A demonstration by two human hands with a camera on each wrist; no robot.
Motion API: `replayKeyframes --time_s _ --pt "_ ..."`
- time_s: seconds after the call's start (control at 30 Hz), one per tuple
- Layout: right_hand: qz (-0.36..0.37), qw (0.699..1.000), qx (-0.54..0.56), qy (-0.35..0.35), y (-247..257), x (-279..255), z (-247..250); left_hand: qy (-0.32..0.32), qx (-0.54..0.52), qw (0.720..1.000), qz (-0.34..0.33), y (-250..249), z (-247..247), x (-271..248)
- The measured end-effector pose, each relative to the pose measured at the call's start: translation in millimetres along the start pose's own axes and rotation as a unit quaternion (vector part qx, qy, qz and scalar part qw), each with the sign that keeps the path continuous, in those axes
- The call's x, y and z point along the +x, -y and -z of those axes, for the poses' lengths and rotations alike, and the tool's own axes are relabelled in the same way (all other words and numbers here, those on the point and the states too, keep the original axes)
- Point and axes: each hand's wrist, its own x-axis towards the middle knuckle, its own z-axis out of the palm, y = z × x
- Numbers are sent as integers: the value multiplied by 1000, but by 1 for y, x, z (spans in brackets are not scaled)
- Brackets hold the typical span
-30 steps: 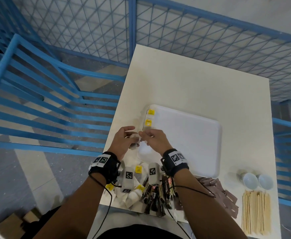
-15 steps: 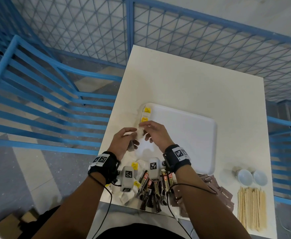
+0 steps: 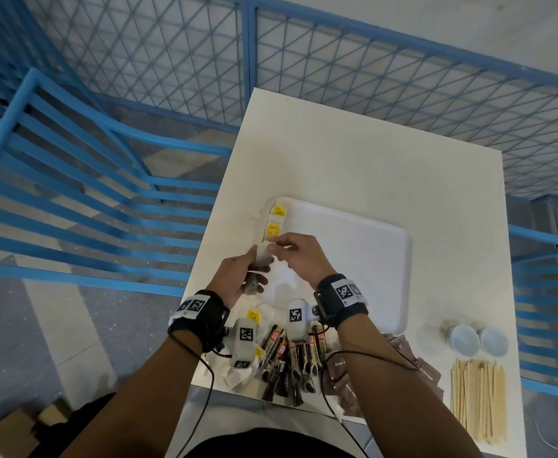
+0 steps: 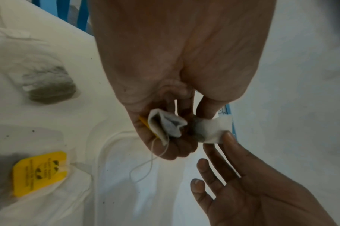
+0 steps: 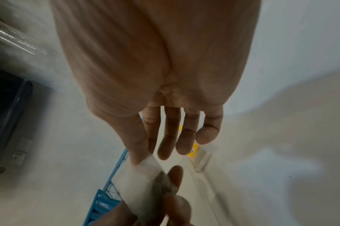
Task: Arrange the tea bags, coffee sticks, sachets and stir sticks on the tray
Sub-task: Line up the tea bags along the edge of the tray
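1. Two tea bags (image 3: 276, 221) are lying in a column at the tray (image 3: 363, 246)'s nine o'clock edge, probably starting a row.
2. The left hand (image 3: 238, 279) is curling its fingers (image 4: 177, 146) round spare tea bags (image 4: 165, 126), feeding them across.
3. The right hand (image 3: 299, 254) is pinching one bag (image 4: 213, 131) by its corner, other fingers (image 5: 184, 134) spread loosely.
4. Coffee sticks (image 3: 290, 361) are waiting on the surface (image 3: 353, 153) at six o'clock.

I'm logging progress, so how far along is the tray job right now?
Early. Two tea bags already lie along the tray edge. The left hand holds more bags while the right hand pinches one tea bag. Coffee sticks, brown sachets and stir sticks wait on the table.
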Motion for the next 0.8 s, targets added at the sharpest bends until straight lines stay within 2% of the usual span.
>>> replayKeyframes --time_s 0.17,0.3,0.4,0.7,0.8 --pt "-4 999 39 -22 -1 0 3 5 -16 1000 -23 -4 -2 -7" --pt "-9 998 51 -25 0 -1 4 -16 47 995 -83 -4 -3 -7" --pt "-13 998 57 -27 0 0 5 -32 69 992 -103 0 -2 -4" --pt "-19 997 67 -20 2 -1 -2 -44 96 988 -116 4 2 -2" --pt "-22 997 69 -38 0 1 -4 -45 102 987 -112 3 4 -2"
